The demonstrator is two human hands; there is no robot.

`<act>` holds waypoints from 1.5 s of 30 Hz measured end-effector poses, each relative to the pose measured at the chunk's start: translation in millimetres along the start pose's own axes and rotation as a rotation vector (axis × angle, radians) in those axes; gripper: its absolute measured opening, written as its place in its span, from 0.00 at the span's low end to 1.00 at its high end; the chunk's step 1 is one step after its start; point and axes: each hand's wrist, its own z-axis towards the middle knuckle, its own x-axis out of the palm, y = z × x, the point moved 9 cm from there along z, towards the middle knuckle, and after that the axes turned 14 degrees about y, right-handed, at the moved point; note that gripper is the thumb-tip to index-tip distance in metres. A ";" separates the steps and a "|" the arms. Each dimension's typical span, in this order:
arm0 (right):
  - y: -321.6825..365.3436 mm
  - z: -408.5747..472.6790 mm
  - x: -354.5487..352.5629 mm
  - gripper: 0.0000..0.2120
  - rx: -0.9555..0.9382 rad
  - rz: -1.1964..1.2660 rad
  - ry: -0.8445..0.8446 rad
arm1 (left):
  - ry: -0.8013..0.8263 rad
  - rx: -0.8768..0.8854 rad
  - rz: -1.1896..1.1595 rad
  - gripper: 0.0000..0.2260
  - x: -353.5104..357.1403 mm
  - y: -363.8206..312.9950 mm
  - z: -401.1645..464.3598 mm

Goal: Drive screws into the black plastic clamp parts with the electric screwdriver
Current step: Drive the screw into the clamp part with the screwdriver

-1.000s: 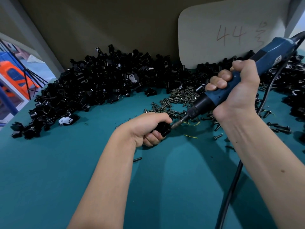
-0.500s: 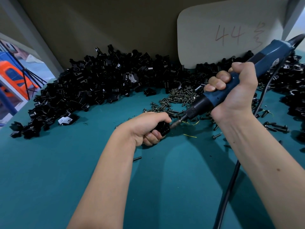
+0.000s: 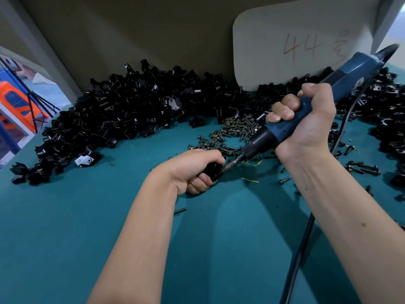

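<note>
My left hand (image 3: pixel 192 170) grips a black plastic clamp part (image 3: pixel 213 171) just above the teal table, fingers curled round it so most of it is hidden. My right hand (image 3: pixel 306 123) holds the blue electric screwdriver (image 3: pixel 341 82) by its body, tilted down to the left. Its metal bit (image 3: pixel 232 164) touches the clamp part's right face. Whether a screw sits under the bit cannot be seen.
A big heap of black clamp parts (image 3: pixel 122 115) runs along the back wall, with more at the right (image 3: pixel 385 119). Loose screws (image 3: pixel 232 130) lie behind my hands. The screwdriver's black cable (image 3: pixel 300 249) hangs down at lower right. A pale card (image 3: pixel 302 40) leans on the wall.
The screwdriver and my right hand have sunk slightly and the view has shifted a little; the bit stays on the clamp part in my left hand.
</note>
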 end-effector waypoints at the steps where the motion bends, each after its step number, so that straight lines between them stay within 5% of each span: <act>1: 0.1 0.0 0.5 0.12 -0.001 -0.006 0.003 | -0.001 0.001 0.001 0.11 0.0 -0.3 -0.2; 27: 9.7 3.1 7.8 0.12 0.002 -0.070 0.042 | 0.004 0.033 -0.014 0.17 5.2 -1.3 -1.5; 45: -1.9 5.5 0.0 0.12 0.079 0.058 0.053 | 0.012 0.062 0.033 0.09 0.1 0.9 -3.3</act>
